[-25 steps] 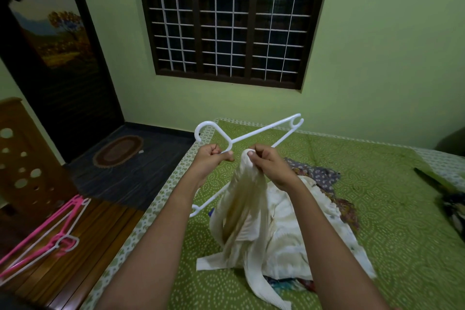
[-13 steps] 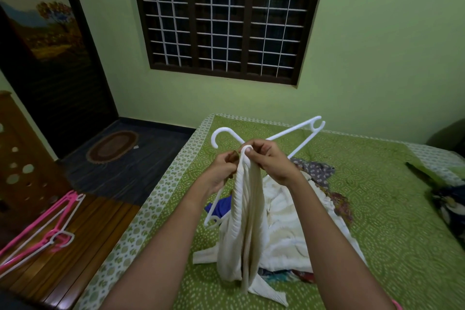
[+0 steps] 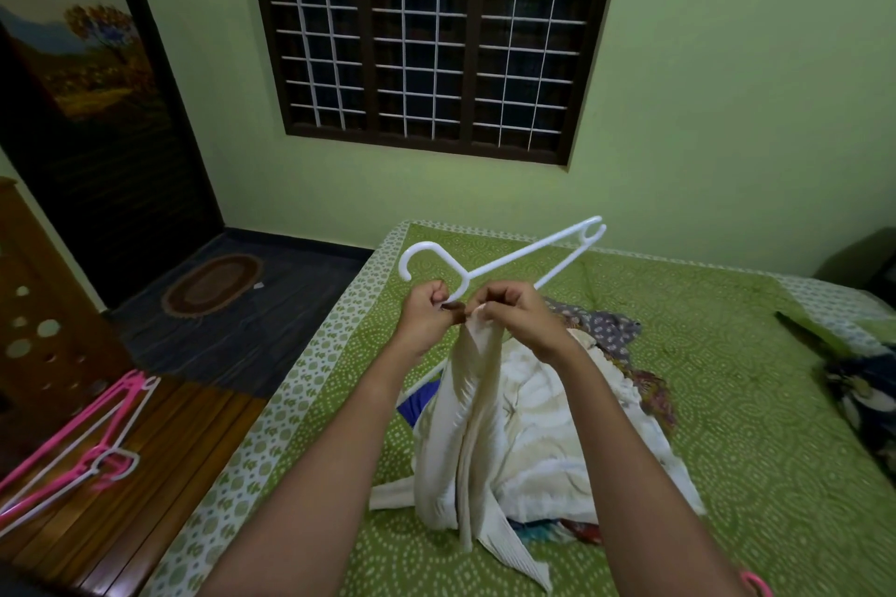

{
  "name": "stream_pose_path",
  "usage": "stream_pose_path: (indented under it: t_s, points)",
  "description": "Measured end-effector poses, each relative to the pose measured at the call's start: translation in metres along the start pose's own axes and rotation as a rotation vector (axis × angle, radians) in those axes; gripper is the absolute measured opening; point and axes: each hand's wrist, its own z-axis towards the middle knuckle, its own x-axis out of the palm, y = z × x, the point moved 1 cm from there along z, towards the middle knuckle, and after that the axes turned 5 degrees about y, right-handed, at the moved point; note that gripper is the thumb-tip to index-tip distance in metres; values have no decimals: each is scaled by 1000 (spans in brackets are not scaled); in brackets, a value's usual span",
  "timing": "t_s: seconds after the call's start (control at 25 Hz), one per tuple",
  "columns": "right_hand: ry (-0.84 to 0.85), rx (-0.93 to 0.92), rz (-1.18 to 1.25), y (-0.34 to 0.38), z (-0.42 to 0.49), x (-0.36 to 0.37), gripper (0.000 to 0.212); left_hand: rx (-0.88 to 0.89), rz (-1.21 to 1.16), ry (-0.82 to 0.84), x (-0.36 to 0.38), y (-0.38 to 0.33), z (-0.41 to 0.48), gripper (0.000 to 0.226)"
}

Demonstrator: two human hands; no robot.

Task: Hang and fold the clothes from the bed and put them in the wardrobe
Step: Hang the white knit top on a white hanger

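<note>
Hands meet above the bed [image 3: 751,427]: your left hand [image 3: 425,316] grips the white hanger [image 3: 523,253] at its neck, your right hand [image 3: 515,313] pinches the top of the cream garment [image 3: 480,427], so feed that opening over one hanger arm slowly, cloth kept taut.

Two hands are seen, the left hand [image 3: 426,315] and the right hand [image 3: 514,310], and with them one white hanger [image 3: 523,252] and one cream garment [image 3: 485,427]. On the one bed [image 3: 727,402] at least three more cloths are counted: a grey cloth [image 3: 611,327], a blue cloth [image 3: 417,407] and a dark cloth [image 3: 863,388]. One rug [image 3: 213,284], one window [image 3: 431,34] of three sections, and a floor heap [image 3: 97,441] of at least two pink hangers and one white are counted.
</note>
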Motion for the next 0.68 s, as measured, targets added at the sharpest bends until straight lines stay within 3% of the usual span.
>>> stream_pose_path:
  t_s: [0.12, 0.2, 0.28, 0.48, 0.68]
  points:
    - [-120, -6, -32, -7, -2, 2, 16, 38, 60, -60, 0, 1, 0, 55]
    - [-221, -29, -244, -15, -2, -3, 29, 66, 63, -70, -2, 0, -2, 55]
    - [-248, -2, -372, -18, 1, -6, 27, 92, 46, -68, -3, -4, -3, 55]
    - [-166, 85, -292, -20, 1, 4, 41, 119, 73, -128, -3, -6, -6, 55]
    - [116, 116, -333, -17, 0, 11, 37, 114, 22, -137, -11, -4, -5, 52]
